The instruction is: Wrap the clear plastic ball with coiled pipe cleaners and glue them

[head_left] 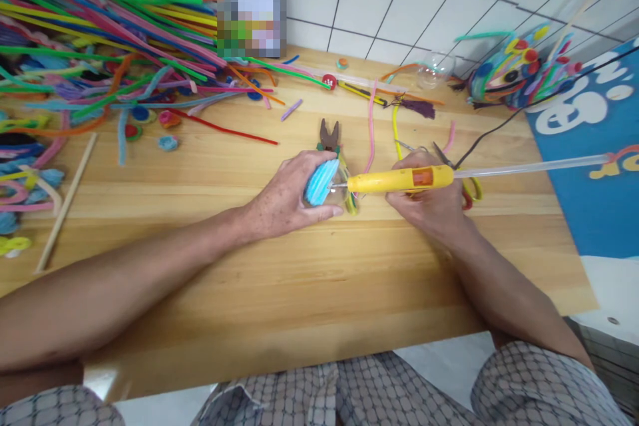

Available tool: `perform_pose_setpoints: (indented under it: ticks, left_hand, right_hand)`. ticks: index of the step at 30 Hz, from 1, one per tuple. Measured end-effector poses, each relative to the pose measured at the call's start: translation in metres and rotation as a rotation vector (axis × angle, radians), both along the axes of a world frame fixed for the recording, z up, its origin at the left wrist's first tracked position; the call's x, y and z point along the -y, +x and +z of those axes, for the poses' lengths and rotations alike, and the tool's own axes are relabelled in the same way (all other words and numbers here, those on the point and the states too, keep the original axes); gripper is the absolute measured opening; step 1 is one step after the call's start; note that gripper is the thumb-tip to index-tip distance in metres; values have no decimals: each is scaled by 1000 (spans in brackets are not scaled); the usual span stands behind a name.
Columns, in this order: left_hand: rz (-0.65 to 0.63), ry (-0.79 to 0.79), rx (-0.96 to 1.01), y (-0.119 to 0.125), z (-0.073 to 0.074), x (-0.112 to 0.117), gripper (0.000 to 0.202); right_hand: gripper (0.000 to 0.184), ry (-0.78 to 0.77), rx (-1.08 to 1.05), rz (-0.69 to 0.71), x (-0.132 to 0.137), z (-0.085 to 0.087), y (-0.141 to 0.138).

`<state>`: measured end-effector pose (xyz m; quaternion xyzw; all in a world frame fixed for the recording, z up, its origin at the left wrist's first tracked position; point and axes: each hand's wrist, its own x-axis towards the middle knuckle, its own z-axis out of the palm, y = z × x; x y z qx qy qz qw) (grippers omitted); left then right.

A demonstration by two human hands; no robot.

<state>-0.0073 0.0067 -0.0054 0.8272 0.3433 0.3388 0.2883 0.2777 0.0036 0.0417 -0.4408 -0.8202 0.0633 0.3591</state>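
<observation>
My left hand (294,193) is closed round a clear ball (339,194) partly covered with light blue fuzzy strips (321,182). A yellow hot glue gun (387,180) is gripped in my right hand (429,203), its metal nozzle at the edge of the blue strips. Whether the tip touches them I cannot tell. A long clear glue stick (534,165) sticks out of the gun's back end. Just beyond my left hand lie pliers (329,136), their handles partly hidden by the ball. Scissors (472,190) with yellow handles are partly covered by my right hand.
Colourful pipe cleaners (124,26) are heaped at the back left. A wooden stick (67,203) lies at the left. Along the back are a yellow cutter knife (362,93), another clear ball (435,70) and a colourful fish-like craft (519,73). A black cord (492,133) runs rightward over a blue board (589,200).
</observation>
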Motion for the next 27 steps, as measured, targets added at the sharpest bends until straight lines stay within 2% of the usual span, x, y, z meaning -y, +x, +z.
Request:
perform_pose_setpoints:
  ticks: [6,11,23,27]
  left_hand:
    - [7,-14,-7,0,0,0,77]
    - [2,-16,3,0,0,0,77]
    - [0,-39,-6,0,2,0,78]
    - [0,-48,-4,1,4,0,78]
  right_hand:
    - [20,30,-29,-58,-1,-4,1]
    - [18,-3,37,-21,0,-3,2]
    - [22,-5,49,-180,-1,-8,5]
    - [21,-18,27,-124,-1,-7,2]
